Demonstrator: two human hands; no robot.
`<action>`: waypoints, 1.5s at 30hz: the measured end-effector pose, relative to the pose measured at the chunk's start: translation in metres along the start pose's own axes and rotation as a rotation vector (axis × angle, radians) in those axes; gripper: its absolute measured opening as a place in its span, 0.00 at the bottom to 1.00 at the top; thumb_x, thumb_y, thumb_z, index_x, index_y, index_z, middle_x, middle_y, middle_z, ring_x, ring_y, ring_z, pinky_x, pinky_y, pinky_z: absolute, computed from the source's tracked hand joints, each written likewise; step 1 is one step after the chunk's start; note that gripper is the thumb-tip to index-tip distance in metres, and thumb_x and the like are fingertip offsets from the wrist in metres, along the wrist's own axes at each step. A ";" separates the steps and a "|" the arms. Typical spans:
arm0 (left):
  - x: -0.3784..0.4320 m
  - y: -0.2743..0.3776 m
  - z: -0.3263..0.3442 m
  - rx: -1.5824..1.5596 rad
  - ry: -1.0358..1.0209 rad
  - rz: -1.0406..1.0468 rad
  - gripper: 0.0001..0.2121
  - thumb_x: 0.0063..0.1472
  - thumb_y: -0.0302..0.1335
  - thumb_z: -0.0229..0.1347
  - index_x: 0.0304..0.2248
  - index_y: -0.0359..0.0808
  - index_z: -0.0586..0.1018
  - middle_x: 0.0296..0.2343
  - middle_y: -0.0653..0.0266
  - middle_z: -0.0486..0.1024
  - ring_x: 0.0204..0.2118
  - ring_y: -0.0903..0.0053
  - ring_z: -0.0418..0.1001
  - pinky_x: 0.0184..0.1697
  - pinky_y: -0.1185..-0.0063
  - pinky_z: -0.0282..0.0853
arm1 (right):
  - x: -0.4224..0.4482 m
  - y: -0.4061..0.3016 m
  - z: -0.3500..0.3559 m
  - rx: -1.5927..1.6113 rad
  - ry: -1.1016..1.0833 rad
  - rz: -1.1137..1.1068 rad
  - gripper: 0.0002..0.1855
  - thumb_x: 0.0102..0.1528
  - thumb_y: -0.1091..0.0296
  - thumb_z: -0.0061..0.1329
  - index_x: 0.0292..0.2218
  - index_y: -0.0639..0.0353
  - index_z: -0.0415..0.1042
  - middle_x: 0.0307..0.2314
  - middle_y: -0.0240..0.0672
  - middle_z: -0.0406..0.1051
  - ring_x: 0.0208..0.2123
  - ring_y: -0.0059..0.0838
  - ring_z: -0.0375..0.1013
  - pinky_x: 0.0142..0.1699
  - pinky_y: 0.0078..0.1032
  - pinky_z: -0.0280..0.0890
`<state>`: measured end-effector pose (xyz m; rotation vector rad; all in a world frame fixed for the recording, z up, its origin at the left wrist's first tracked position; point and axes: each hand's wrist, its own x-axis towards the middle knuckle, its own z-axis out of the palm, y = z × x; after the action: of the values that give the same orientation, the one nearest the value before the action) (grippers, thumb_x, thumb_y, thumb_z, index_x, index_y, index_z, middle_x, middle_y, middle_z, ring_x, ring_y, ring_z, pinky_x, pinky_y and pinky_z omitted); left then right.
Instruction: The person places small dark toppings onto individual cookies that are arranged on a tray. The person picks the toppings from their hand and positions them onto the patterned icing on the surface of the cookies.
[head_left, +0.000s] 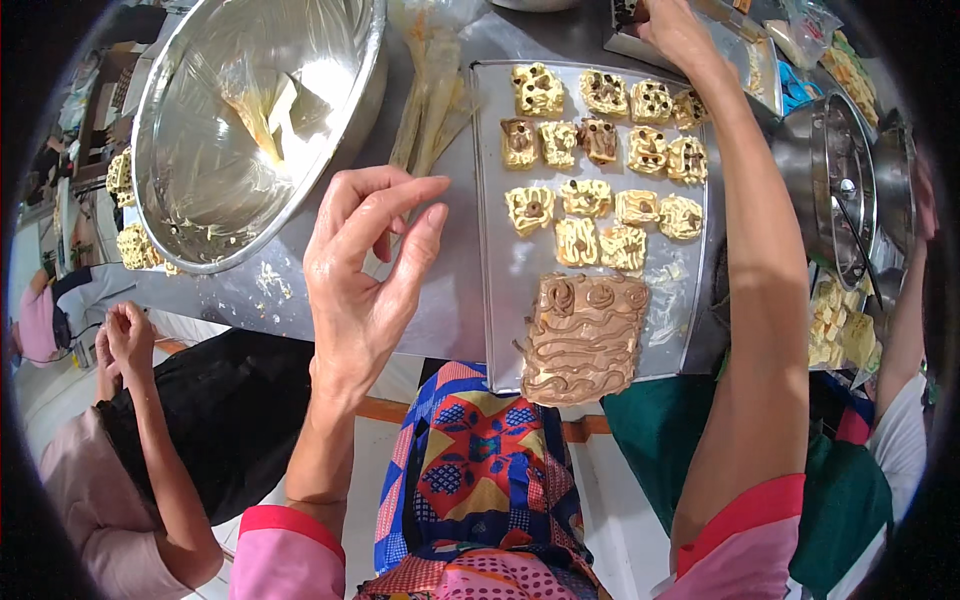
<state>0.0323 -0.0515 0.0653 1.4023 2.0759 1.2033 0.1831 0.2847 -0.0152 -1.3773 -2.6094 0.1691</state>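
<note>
My left hand (367, 262) is raised between the bowl and the tray, its thumb and forefinger bent towards each other with a gap and nothing seen between them. My right hand (667, 30) reaches to the far right, at the edge of a metal container (630, 46) of small dark pieces; its fingertips are partly hidden. Before me lies a rectangular metal tray (484, 225) with several small cream-topped cake pieces (532, 210), many dotted with dark chips. A larger cake piece with piped chocolate frosting (585, 337) lies at its near end, overhanging the edge.
A large steel bowl (247, 135) smeared with cream tilts at the left, with used piping bags (431, 97) beside it. Steel bowls (825, 172) and blue scissors (796, 88) are at the right. One person (127, 345) stands at my left; another's arm (904, 322) shows at the right.
</note>
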 end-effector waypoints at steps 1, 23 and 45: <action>-0.001 -0.001 -0.001 0.004 0.005 -0.005 0.08 0.50 0.20 0.56 0.33 0.35 0.78 0.29 0.67 0.69 0.23 0.86 0.62 0.24 0.86 0.58 | 0.003 -0.003 0.002 -0.003 -0.005 0.001 0.09 0.44 0.76 0.43 0.31 0.67 0.68 0.31 0.58 0.67 0.36 0.55 0.67 0.38 0.41 0.63; 0.009 0.012 0.006 -0.044 -0.027 0.041 0.07 0.53 0.19 0.54 0.33 0.34 0.78 0.30 0.67 0.69 0.24 0.87 0.62 0.25 0.88 0.58 | -0.009 -0.015 -0.031 -0.089 -0.185 0.123 0.12 0.47 0.74 0.44 0.35 0.55 0.74 0.34 0.45 0.72 0.39 0.40 0.72 0.41 0.33 0.68; 0.035 0.056 0.035 -0.483 -0.103 0.046 0.11 0.51 0.20 0.57 0.36 0.36 0.78 0.35 0.66 0.70 0.29 0.87 0.65 0.29 0.88 0.62 | -0.127 -0.025 -0.131 2.261 -0.034 0.258 0.14 0.47 0.74 0.52 0.37 0.68 0.69 0.29 0.42 0.70 0.23 0.18 0.64 0.27 0.13 0.61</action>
<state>0.0729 0.0033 0.0953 1.2515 1.5495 1.4900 0.2619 0.1676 0.1034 -0.4983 -0.6732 2.0683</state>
